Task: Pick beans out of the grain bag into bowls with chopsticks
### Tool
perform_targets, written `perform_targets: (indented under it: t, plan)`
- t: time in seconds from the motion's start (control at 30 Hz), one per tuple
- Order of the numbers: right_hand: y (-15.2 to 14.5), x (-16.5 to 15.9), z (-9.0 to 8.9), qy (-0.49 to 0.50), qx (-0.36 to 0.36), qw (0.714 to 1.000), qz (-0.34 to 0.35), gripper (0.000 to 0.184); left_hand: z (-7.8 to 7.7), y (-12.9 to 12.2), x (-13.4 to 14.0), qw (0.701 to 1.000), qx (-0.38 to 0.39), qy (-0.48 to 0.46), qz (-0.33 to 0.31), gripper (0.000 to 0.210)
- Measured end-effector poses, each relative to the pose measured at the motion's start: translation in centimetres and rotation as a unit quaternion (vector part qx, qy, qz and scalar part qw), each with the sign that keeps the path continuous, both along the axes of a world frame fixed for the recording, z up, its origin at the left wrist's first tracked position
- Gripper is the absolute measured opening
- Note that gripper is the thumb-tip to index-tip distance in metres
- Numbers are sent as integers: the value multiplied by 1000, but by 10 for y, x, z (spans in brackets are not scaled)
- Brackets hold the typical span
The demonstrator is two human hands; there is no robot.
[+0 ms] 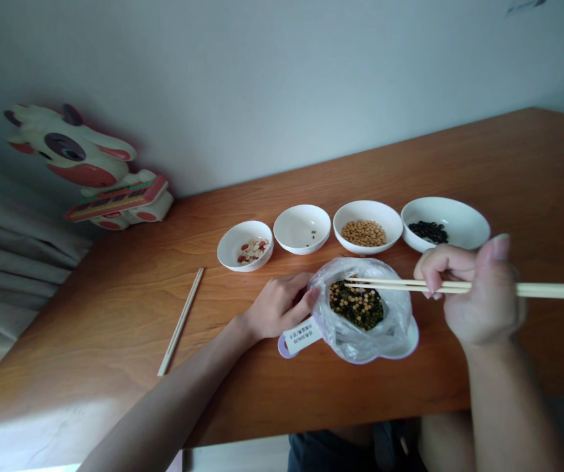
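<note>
My right hand grips a pair of wooden chopsticks, their tips over the mix of small green and yellow beans. The beans lie in a clear plastic bag, spread open on a pale purple dish with a handle that bears a white printed label. My left hand pinches the left edge of the bag. Behind the bag stands a white bowl of yellow beans. Next to it, another white bowl has a few small green bits inside.
A white bowl with black beans stands at the right of the row, and one with pale and reddish pieces at the left. A second pair of chopsticks lies on the wooden table. A cow-shaped toy keyboard leans against the wall.
</note>
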State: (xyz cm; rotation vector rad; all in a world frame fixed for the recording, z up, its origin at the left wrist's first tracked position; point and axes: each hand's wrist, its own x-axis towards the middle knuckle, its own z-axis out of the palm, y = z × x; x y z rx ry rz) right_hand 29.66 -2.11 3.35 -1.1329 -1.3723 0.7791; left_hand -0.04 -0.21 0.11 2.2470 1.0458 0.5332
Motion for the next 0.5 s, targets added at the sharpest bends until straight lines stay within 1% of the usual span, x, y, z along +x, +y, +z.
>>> perform_targets:
  t: [0.13,0.2,0.27,0.33,0.43,0.47,0.5]
  plan:
    - [1,3,5,72,11,997,6,79,0,0,0,1000,-2,-1,-1,37]
    - [2,6,7,111,36,993,6,78,0,0,0,1000,-4,-1,-3,36]
    - [4,9,8,138,70,988,-12,76,0,0,0,1000,-4,-2,-5,35]
    - [7,13,7,150,107,981,-58,74,-1,0,-1,1000,-3,-3,-7,34]
    - [9,22,-1,147,160,962,-163,71,-1,0,-1,1000,-3,-2,-4,33]
    - [9,27,-5,150,165,954,-200,71,-1,0,-1,1000,-2,-2,-3,32]
    - [10,32,-10,164,149,951,-217,72,-1,0,-1,1000,-2,-1,-2,32]
